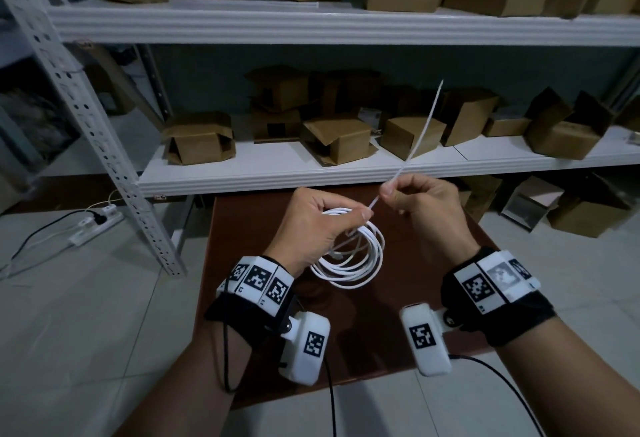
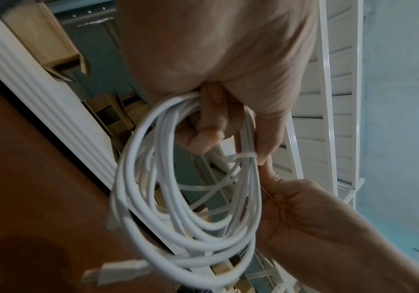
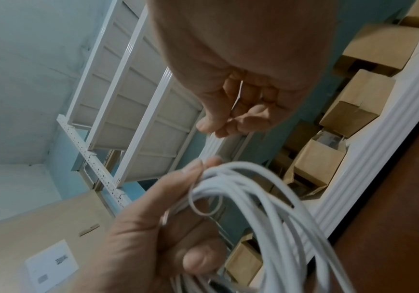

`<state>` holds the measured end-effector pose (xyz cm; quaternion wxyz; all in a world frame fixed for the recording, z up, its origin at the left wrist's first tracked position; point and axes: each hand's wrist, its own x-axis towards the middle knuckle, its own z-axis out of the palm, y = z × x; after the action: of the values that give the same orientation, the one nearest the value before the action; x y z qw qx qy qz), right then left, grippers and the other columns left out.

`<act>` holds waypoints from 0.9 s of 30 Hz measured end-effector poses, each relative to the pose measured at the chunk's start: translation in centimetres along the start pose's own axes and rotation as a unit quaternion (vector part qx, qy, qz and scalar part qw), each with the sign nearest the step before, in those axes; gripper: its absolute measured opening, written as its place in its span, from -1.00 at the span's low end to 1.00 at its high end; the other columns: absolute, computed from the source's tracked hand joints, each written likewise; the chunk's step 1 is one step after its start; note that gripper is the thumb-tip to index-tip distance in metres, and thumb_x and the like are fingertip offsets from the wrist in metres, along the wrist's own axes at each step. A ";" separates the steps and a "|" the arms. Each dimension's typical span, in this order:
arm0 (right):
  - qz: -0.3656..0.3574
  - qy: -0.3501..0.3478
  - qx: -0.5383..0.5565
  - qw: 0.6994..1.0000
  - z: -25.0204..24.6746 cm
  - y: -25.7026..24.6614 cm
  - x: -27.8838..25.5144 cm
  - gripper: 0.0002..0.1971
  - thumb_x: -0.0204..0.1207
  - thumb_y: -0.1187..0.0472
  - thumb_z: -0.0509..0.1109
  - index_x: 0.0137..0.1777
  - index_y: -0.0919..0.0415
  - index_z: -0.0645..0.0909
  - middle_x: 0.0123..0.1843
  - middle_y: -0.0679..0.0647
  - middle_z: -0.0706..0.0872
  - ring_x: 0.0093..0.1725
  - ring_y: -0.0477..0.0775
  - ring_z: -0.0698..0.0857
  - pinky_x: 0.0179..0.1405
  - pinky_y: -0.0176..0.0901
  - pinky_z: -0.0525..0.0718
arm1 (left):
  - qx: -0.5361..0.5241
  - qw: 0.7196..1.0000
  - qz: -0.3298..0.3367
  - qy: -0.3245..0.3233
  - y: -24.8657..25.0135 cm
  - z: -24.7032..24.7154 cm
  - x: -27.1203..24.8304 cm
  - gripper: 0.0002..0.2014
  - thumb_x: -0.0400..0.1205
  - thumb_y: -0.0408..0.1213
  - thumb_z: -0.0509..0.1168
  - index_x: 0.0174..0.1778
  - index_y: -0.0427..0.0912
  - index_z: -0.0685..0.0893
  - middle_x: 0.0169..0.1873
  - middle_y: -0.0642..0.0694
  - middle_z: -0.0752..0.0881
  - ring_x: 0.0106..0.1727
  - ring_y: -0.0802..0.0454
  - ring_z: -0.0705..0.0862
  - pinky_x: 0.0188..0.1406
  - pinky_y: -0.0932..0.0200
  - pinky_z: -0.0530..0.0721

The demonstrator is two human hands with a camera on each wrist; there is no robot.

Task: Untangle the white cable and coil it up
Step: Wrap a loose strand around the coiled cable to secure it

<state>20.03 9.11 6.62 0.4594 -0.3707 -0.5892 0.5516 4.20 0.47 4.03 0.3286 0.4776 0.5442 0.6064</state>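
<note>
The white cable [image 1: 349, 263] is wound into a loose coil and hangs above the brown table [image 1: 426, 263]. My left hand [image 1: 325, 218] grips the top of the coil [image 2: 153, 198], fingers curled through the loops. A thin white tie [image 1: 424, 128] is looped around the strands [image 2: 243, 155] and sticks up and to the right. My right hand [image 1: 389, 190] pinches this tie just beside the left thumb, and the strip [image 3: 238, 93] runs through its curled fingers. A white plug [image 2: 118, 271] dangles at the bottom of the coil [image 3: 278, 198].
White metal shelves [image 1: 311, 166] with several cardboard boxes [image 1: 199, 138] stand right behind the table. A slanted shelf upright [image 1: 90, 118] and a power strip [image 1: 97, 225] with cords are on the tiled floor at left. More boxes [image 1: 588, 215] sit on the floor at right.
</note>
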 end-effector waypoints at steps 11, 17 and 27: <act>0.021 0.025 0.048 0.998 -0.9 0.4 0.7 -0.78 0.58 0.25 0.59 0.09 0.41 0.78 -0.22 0.03 0.76 -0.34 -0.17 0.64 -0.33 -0.38 0.60 | 0.015 1.000 -0.011 -0.004 -0.1 0.5 -0.1 -0.94 0.58 -0.50 0.59 -0.09 -0.45 0.92 -0.40 -0.14 0.83 -0.57 0.33 0.64 -0.50 0.51 0.50; 0.063 -0.080 0.020 0.995 0.7 0.5 -0.5 -0.95 0.60 0.38 0.53 -0.09 0.36 0.75 -0.36 -0.01 0.78 -0.41 -0.21 0.69 -0.34 -0.41 0.63 | -0.022 0.999 -0.018 0.018 -0.1 0.2 0.0 -0.98 0.58 -0.36 0.62 -0.16 -0.18 0.96 -0.32 -0.42 0.83 -0.45 -0.13 0.55 -0.47 0.17 0.43; 0.026 0.031 0.007 0.999 1.0 0.4 -0.6 -0.73 0.53 0.58 0.46 -0.31 0.26 0.69 -0.46 -0.13 0.72 -0.43 -0.29 0.63 -0.29 -0.46 0.57 | -0.024 0.998 -0.049 -0.010 -0.2 0.5 0.0 -0.97 0.59 -0.39 0.60 -0.12 -0.24 0.96 -0.24 -0.32 0.89 -0.51 -0.04 0.52 -0.56 0.20 0.44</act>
<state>19.24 8.25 6.14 0.4651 -0.3997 -0.5612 0.5559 4.61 0.69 3.77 0.3744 0.4483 0.5492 0.5978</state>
